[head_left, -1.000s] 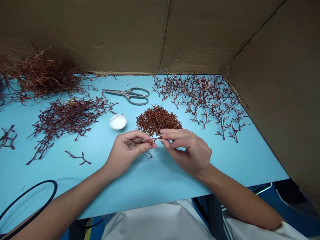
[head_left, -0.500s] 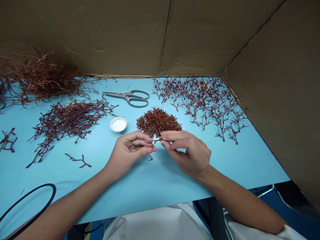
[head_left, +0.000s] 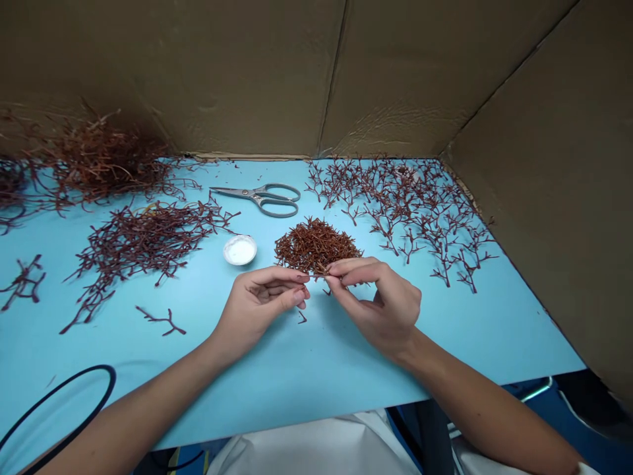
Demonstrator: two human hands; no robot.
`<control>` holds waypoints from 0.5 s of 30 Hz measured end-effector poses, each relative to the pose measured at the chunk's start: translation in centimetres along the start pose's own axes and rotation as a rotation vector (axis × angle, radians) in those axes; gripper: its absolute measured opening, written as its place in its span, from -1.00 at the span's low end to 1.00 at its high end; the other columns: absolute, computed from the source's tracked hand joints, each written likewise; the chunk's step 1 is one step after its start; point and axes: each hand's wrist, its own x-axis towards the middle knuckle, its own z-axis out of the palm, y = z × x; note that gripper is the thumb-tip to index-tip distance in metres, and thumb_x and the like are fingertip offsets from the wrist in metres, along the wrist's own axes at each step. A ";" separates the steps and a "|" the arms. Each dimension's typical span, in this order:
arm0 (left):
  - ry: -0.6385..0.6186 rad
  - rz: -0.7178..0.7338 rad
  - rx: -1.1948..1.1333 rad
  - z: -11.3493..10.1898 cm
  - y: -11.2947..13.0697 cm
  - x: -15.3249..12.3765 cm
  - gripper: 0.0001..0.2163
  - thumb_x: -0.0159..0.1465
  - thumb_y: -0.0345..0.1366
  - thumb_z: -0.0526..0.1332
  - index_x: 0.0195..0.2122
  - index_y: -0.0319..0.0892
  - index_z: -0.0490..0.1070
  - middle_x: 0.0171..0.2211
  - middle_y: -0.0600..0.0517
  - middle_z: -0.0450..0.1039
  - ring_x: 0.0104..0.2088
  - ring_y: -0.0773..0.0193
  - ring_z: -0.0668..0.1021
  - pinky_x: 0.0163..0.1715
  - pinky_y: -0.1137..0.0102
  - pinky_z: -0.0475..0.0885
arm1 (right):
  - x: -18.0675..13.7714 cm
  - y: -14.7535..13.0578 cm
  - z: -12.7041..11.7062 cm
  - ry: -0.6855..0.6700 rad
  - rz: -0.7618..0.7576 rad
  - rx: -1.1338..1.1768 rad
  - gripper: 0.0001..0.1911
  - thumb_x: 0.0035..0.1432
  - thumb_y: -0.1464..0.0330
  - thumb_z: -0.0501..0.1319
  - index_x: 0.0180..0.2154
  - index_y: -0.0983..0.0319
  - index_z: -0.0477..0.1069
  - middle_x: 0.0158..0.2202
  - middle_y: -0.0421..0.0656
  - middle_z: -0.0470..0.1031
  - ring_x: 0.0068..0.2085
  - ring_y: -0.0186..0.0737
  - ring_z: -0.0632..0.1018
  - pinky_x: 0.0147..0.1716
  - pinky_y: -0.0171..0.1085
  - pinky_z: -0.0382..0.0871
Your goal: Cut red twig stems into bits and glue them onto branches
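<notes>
My left hand [head_left: 262, 300] is closed, its thumb near the curled fingers, with a thin reddish-brown twig [head_left: 317, 276] reaching its fingertips. The other end of that twig sits in a pinch between thumb and index finger of my right hand [head_left: 378, 300]. Just behind my fingertips lies a heap of short brown twig pieces [head_left: 316, 244]. A tiny loose bit [head_left: 302, 318] rests on the table below my left fingertips. Left of the heap stands a small white dish [head_left: 240, 250] with white contents. What lies deeper inside each grip is hidden.
Grey-handled scissors [head_left: 262, 198] lie behind the dish. Forked branches [head_left: 420, 204] spread at the back right; a dark red branch pile [head_left: 143, 237] and a browner tangle [head_left: 101, 161] are at left. A black cable loop [head_left: 111, 382] crosses my left forearm. Cardboard walls [head_left: 222, 79] enclose the blue table.
My view has shifted slightly, so everything sits a little lower and further right. The twig between my fingertips has turned or moved slightly, and my right fingers pinch it more tightly.
</notes>
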 end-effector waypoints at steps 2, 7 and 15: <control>-0.007 -0.005 -0.001 0.0 0.0 0.0 -0.78 0.13 -0.23 0.56 -0.27 -0.21 0.66 -0.41 -0.02 0.69 -0.45 0.20 0.71 -0.37 0.35 0.69 | 0.1 0.0 0.0 -0.003 0.018 -0.003 -0.76 0.23 0.56 0.40 -0.27 0.14 0.41 -0.31 -0.17 0.70 -0.29 -0.21 0.74 -0.29 -0.24 0.72; -0.018 -0.038 0.001 -0.1 0.2 -0.1 -0.76 0.13 -0.23 0.56 -0.25 -0.22 0.64 -0.39 -0.04 0.70 -0.44 0.18 0.73 -0.35 0.34 0.70 | 0.2 -0.1 0.1 0.016 -0.007 0.013 -0.74 0.20 0.58 0.41 -0.28 0.16 0.42 -0.32 -0.16 0.70 -0.30 -0.22 0.73 -0.30 -0.25 0.70; -0.052 -0.044 -0.048 0.1 0.3 -0.2 -0.78 0.13 -0.32 0.57 -0.22 -0.21 0.67 -0.42 0.00 0.70 -0.44 0.25 0.72 -0.35 0.44 0.68 | 0.0 -0.4 -0.1 -0.017 -0.076 0.064 -0.73 0.20 0.60 0.40 -0.27 0.14 0.43 -0.30 -0.14 0.72 -0.27 -0.16 0.75 -0.28 -0.18 0.71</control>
